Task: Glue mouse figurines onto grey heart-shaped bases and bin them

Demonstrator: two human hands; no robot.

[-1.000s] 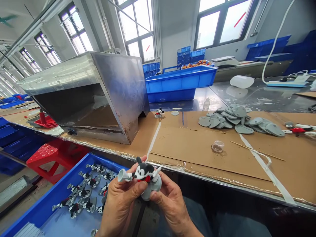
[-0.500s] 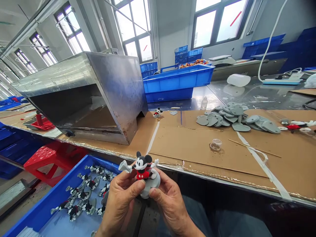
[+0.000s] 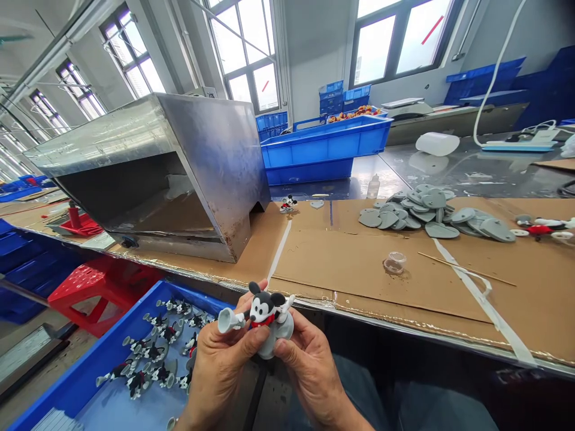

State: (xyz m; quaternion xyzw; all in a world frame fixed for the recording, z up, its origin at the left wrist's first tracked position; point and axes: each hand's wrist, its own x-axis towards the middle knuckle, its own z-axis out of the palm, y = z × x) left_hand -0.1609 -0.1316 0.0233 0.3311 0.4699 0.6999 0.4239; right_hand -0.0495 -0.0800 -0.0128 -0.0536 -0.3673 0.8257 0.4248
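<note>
Between my two hands is a mouse figurine (image 3: 263, 305) with black ears, a red body and a grey megaphone (image 3: 228, 321), fixed on or pressed against a grey disc base (image 3: 268, 346). My left hand (image 3: 224, 359) is closed on the figurine's body, thumb across its front. My right hand (image 3: 309, 365) pinches the rim of the grey base, thumb on top. Whether the figurine is firmly joined to the base I cannot tell. To the left below, a blue bin (image 3: 85, 371) holds several similar figurines (image 3: 155, 353).
A pile of grey bases (image 3: 422, 206) lies on the cardboard-covered bench (image 3: 332, 257), near a small clear cup (image 3: 396, 262) and a thin stick (image 3: 467, 269). Another figurine (image 3: 288, 203) stands by the metal hood (image 3: 215, 167). A red stool (image 3: 94, 293) stands at left.
The figurine has tipped forward in my hands, so its head and megaphone face me more and my left thumb covers more of its red body. Both hands keep their hold.
</note>
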